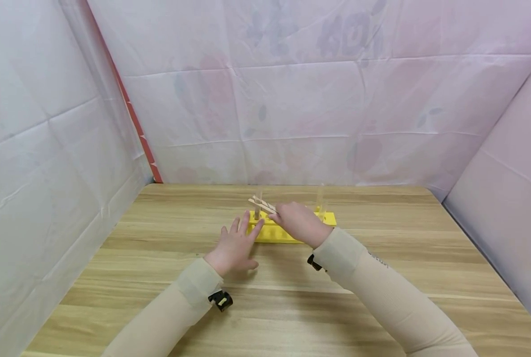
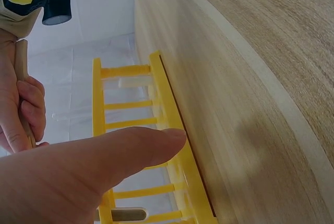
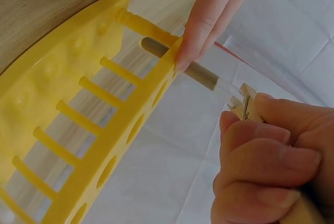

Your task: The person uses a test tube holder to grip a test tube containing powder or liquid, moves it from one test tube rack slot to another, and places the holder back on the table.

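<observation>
A yellow test tube rack [image 1: 271, 236] stands on the table, and near its left end a test tube [image 3: 202, 75] with grey-brown contents sits upright in a hole. My right hand [image 1: 302, 224] grips a wooden test tube clamp [image 1: 265, 205], fingers curled round its handles. In the right wrist view the tips of the clamp [image 3: 245, 104] are right at the tube's clear upper end. My left hand [image 1: 234, 249] lies with straight, spread fingers against the rack's left end, fingertips at the top bar beside the tube. Its thumb [image 2: 135, 148] stretches across in front of the rack.
Clear test tubes [image 1: 322, 210] stand at the rack's right end. The wood-grain table [image 1: 158, 258] runs back to a pale sheet wall [image 1: 301, 109], with more sheeting at both sides. A red strip [image 1: 133, 119] marks the back left corner.
</observation>
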A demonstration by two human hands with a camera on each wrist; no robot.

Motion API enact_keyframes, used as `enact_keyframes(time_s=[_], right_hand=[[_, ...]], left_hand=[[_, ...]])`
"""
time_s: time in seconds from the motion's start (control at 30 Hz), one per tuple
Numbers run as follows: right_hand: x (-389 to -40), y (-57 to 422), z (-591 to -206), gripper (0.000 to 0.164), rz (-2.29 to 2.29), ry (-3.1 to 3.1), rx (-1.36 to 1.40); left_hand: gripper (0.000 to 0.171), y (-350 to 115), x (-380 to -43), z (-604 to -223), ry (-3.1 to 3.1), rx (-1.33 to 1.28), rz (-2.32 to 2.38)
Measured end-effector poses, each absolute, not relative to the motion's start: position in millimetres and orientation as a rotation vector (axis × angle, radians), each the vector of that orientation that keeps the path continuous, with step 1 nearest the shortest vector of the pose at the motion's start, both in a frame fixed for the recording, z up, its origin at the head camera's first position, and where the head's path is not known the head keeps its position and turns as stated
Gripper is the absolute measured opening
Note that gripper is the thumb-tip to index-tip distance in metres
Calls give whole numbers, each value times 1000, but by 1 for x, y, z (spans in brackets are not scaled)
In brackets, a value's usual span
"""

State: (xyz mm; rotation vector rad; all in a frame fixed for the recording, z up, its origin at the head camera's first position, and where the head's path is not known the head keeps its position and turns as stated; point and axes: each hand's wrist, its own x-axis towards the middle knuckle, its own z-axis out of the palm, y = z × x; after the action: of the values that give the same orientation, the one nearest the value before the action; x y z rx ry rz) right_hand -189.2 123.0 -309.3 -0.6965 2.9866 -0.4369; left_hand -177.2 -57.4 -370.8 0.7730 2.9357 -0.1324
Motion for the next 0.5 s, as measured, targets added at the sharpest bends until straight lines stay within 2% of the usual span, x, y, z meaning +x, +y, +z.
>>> enact_keyframes(time_s=[0.5], right_hand=[[-191,123,-313,26,-449,2994,-672]], left_hand=[[105,-55,-176,-371,2943,759,-109]])
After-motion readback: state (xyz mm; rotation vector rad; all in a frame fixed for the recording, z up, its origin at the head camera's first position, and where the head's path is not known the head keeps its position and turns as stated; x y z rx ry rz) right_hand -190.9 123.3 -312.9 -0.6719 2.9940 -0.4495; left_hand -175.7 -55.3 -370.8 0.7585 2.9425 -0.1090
